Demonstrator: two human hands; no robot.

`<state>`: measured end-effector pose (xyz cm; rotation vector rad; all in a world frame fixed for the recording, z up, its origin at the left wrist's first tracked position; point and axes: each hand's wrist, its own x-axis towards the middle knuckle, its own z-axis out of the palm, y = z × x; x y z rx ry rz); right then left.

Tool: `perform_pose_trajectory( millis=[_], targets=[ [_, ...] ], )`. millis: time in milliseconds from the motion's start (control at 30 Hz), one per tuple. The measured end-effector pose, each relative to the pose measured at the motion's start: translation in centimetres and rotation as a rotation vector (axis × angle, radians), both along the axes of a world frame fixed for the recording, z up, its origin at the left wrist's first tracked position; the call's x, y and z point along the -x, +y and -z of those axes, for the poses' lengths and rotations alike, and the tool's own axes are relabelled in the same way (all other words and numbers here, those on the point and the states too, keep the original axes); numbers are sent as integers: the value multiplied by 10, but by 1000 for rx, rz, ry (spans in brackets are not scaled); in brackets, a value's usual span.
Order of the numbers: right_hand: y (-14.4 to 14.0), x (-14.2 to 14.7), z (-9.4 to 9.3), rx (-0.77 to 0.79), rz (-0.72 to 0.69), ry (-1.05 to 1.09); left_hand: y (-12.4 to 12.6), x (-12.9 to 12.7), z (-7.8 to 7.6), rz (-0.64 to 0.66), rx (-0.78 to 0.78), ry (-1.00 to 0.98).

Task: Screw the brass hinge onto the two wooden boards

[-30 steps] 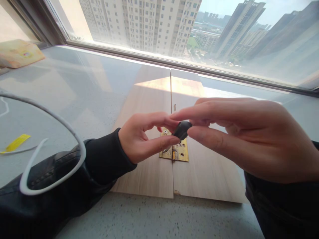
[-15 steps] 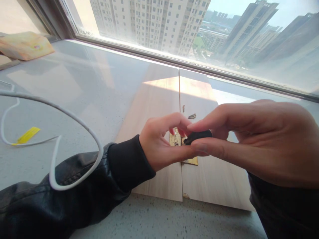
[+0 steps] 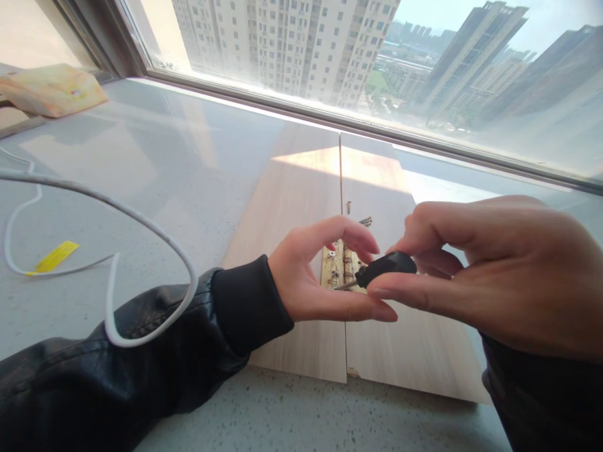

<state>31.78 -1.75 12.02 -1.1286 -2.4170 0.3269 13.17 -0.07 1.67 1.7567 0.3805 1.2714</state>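
Pinched between the thumb and fingers of my right hand (image 3: 499, 270) is a screwdriver (image 3: 389, 269) with a stubby black handle. Its metal shaft slants down and left to the lower left part of a brass hinge (image 3: 333, 258); whether the tip sits in a screw head cannot be made out. My left hand (image 3: 313, 270) is open in a C shape around the hinge, thumb and fingers apart near the screwdriver. The hinge lies across the seam of two pale wooden boards (image 3: 301, 169), partly hidden by my fingers. Several loose screws (image 3: 365, 221) lie just beyond it.
A single screw (image 3: 348, 206) stands out farther back beside the seam. A white cable (image 3: 155, 229) loops over my left sleeve, with a yellow tag (image 3: 56, 256) on it. A yellowish package (image 3: 54, 91) is at the far left. The window frame (image 3: 292, 108) runs behind the boards.
My left thumb and fingers have parted from around the screwdriver handle. My right hand has moved slightly right and down with the screwdriver, and its shaft now shows.
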Motion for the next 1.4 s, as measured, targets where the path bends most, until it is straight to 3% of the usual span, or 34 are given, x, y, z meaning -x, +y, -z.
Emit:
perform_pose_trajectory(
  millis=[167, 333, 433, 567, 733, 1100, 1300, 1400],
  targets=[
    [0, 4, 2, -52, -27, 11, 2, -2, 2, -73, -65, -13],
    [-2, -19, -1, 150, -140, 37, 5, -1, 3, 82, -76, 38],
    [-1, -23, 0, 230, -133, 34, 1, 0, 4, 66, -1, 41],
    [2, -13, 2, 146, -71, 28, -4, 0, 5, -52, 139, 28],
    [2, -3, 4, 5, 4, -7, 3, -2, 7, -82, -44, 16],
    [0, -19, -5, 215, -155, -5, 7, 2, 9, -41, -111, 52],
    [2, -14, -2, 298, -103, 52, -4, 0, 6, -100, 41, 32],
    [1, -5, 0, 211, -60, 50, -3, -1, 8, -116, 44, 46]
  ],
)
